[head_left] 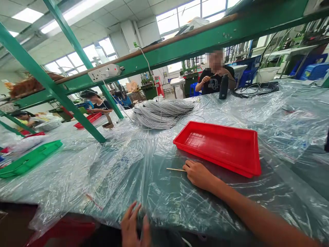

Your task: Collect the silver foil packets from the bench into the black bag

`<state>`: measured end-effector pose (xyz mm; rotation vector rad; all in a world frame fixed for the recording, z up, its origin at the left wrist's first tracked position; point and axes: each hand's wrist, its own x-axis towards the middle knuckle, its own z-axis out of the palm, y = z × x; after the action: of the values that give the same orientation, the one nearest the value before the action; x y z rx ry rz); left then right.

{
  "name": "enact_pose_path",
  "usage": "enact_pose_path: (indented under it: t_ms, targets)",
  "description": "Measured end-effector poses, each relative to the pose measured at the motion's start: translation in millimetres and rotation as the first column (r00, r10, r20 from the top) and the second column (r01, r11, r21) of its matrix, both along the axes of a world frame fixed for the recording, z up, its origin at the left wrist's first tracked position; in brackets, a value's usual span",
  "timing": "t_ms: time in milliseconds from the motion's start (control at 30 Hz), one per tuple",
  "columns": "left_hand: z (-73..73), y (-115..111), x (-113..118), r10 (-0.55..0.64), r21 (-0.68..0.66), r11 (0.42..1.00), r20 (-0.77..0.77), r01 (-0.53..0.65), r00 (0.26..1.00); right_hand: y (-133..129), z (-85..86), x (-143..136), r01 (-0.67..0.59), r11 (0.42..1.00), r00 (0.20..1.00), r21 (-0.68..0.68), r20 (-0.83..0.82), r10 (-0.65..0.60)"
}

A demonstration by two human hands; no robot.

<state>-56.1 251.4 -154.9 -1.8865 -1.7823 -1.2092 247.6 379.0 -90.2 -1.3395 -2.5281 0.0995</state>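
Observation:
My right hand (199,175) rests on the plastic-covered table, fingers closed on a thin wooden stick (175,169) that points left. It lies just in front of the near edge of an empty red tray (218,145). My left hand (135,226) is low at the table's near edge, fingers spread, touching the plastic sheet (123,171) and holding nothing. A big coil of grey wire (160,113) lies beyond the tray, toward the middle of the table.
A green steel frame (77,113) slants across the left and overhead, with a white power strip (104,72). A green tray (28,159) sits far left. A person (214,77) sits opposite beside a black bottle (223,86); others work at the left.

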Motion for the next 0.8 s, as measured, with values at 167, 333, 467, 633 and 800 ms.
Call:
enact_pose_path:
  t_ms: [167,333,467,633,800]
  targets:
    - [19.5,33,53,0.003,-0.102,0.994,-0.258,-0.031,0.966,-1,7.0,2,0.026,0.999,0.999,0.04,-0.02,-0.025]
    - [20.9,24,57,0.016,-0.163,0.985,-0.243,-0.057,0.97,-2,0.4,0,-0.017,0.994,0.998,0.106,-0.064,0.024]
    - [26.0,20,68,0.03,-0.237,0.969,-0.185,-0.074,0.982,-9,-12.9,-2,-0.154,0.962,0.968,0.226,-0.159,0.192]
    - [36.0,10,81,0.027,-0.301,0.952,-0.108,-0.059,0.994,-7,-43.6,1,-0.235,0.906,0.909,0.352,-0.252,0.333]
    - [7.4,11,83,0.092,-0.178,0.979,-0.072,-0.103,0.993,7,-99.0,13,-0.265,0.885,0.863,0.382,-0.315,0.395]
